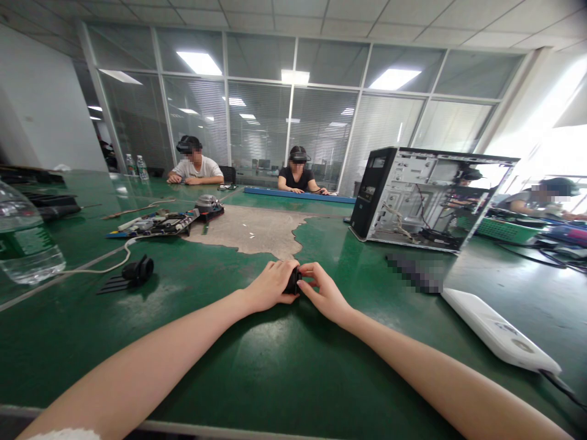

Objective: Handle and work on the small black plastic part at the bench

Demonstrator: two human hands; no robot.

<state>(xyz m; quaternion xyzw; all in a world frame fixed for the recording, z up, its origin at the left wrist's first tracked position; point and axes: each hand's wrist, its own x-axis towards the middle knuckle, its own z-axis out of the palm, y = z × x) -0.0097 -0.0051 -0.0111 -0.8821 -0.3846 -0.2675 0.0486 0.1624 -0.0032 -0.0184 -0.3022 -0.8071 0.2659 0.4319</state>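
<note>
Just above the green tabletop (266, 366), my left hand (270, 285) is wrapped round a small black object (293, 281); its exact kind is hidden by the fingers. My right hand (323, 294) touches the object's right side with thumb and fingertips in a pinch. Both forearms reach in from the lower corners, and the hands meet near the middle of the view. Left of my left hand lies a black clip-like part (137, 270) with flat prongs.
An open computer case (422, 201) stands at right, near a white power bank-like box (499, 330) with a cable. A circuit board (160, 223) and fan-like cooler (208, 206) sit at left, behind a water bottle (27, 238). Several people in headsets sit around the table.
</note>
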